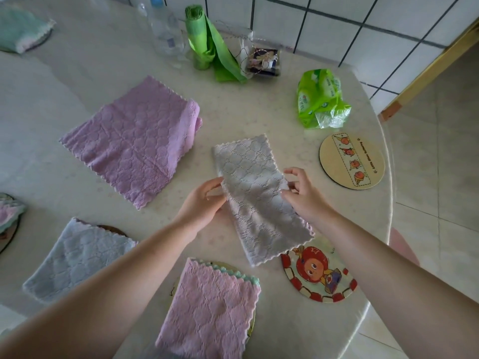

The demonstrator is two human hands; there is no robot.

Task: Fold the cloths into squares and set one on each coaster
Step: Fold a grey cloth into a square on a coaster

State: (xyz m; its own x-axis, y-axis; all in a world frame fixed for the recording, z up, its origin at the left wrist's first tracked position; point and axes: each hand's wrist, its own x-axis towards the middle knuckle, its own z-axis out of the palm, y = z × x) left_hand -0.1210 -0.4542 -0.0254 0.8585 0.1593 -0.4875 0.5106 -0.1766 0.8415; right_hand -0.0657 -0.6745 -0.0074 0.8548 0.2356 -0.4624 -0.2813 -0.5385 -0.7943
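Pinching the grey cloth (255, 193) at mid-length, left hand (204, 203) clamped on its left edge, right hand (300, 190) clamped on its right edge. Folded into a long strip, lying on the table (259, 112), near end overlapping the cartoon coaster (320, 275). Just beyond, a bare round coaster (352, 161). Left of the strip, a purple cloth (134, 141), partly folded. Nearer, a pink cloth (212, 309) and a blue cloth (75, 257), folded, each on a coaster.

A long grey cloth (255, 193) folded into a strip is lying in the middle between two bare round coasters (352, 161) (320, 274), a purple cloth (134, 141) is lying half folded, and folded squares (210, 309) (75, 257) are sitting on other coasters.
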